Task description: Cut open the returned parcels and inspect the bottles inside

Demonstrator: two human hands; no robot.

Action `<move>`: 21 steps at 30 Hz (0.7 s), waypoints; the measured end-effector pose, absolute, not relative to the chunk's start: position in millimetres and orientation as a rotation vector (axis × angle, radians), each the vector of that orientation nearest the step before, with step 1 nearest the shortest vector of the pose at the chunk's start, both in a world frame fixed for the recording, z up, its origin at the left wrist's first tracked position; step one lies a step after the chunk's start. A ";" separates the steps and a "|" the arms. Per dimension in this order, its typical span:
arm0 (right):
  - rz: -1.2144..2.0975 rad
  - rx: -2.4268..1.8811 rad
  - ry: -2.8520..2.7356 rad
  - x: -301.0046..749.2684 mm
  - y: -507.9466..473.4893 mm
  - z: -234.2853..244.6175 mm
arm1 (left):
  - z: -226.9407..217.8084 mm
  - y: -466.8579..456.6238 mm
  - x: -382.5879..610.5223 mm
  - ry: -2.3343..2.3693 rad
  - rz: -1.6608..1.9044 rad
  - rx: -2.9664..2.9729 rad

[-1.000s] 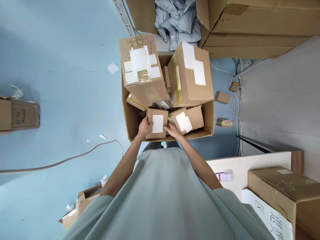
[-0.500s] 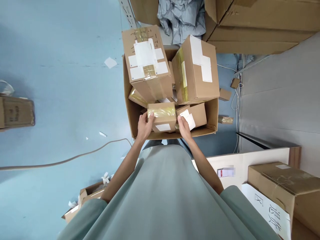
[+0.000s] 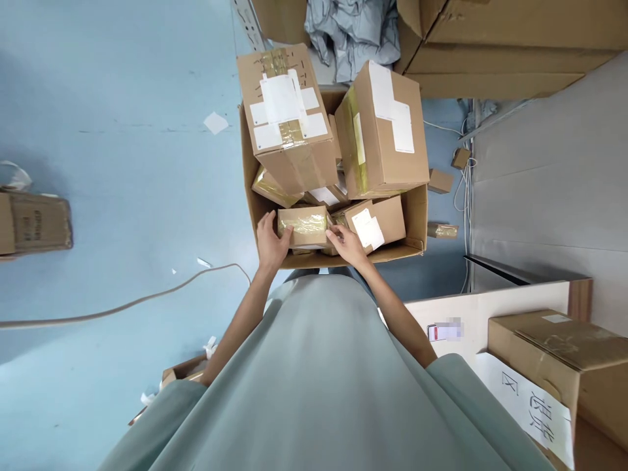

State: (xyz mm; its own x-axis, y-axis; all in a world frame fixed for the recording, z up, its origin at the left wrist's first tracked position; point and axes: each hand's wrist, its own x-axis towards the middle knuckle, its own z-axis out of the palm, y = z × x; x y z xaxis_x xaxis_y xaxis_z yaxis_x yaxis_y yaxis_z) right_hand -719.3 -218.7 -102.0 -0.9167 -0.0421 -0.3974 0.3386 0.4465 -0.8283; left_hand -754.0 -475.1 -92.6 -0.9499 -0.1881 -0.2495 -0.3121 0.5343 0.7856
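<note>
Between my two hands is a small cardboard box (image 3: 305, 230) with shiny yellowish tape across its top. My left hand (image 3: 273, 242) grips its left end, thumb on the near corner. At the opposite end my right hand (image 3: 347, 243) presses its thumb and fingers against the side. The small box sits at the near left inside a large open carton (image 3: 420, 219). To its right lies another cardboard box (image 3: 391, 219) with white labels. Two bigger taped boxes, one at the left (image 3: 299, 160) and one at the right (image 3: 405, 167), rise above the carton's far part.
Grey plastic bags (image 3: 353, 39) and large cartons (image 3: 500, 59) stand beyond the carton. Small boxes (image 3: 440, 181) and white cables lie on the floor by the grey wall. A phone (image 3: 441, 332) rests on a white surface at right. A hose (image 3: 147, 297) crosses the blue floor.
Both hands have moved the small box left and lower into the large carton. Its labelled near side has turned mostly out of sight. The view has shifted slightly.
</note>
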 end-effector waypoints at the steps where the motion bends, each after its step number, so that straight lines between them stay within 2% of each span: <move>1: -1.454 0.276 2.353 -716.5 -212.1 -104.0 | -86.1 -470.6 -753.4 2.729 1.362 -0.358; 4: -1.328 0.415 2.484 -707.3 -181.7 -116.8 | -64.2 -448.0 -750.4 2.861 1.290 -0.032; 8: -1.014 0.640 2.527 -700.2 -137.8 -142.6 | -54.4 -405.7 -748.3 2.748 1.152 0.326; 12: -0.854 0.797 2.268 -702.9 -114.9 -163.1 | -85.1 -363.9 -759.3 2.516 0.997 0.439; 17: -0.875 0.860 2.128 -709.9 -104.6 -173.9 | -137.2 -319.4 -790.7 2.364 0.800 0.461; 21: -0.951 0.818 2.263 -709.8 -94.9 -178.7 | -153.3 -308.3 -809.0 2.336 0.741 0.443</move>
State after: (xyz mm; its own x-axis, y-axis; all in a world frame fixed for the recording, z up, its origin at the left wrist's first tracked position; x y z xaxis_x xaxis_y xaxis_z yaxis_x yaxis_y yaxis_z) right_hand -709.8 -94.9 -178.7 -0.6653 0.3179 -0.6755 0.7051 0.5651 -0.4284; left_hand -809.0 -308.3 -153.3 -0.7388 0.4796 -0.4735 0.1192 0.7845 0.6086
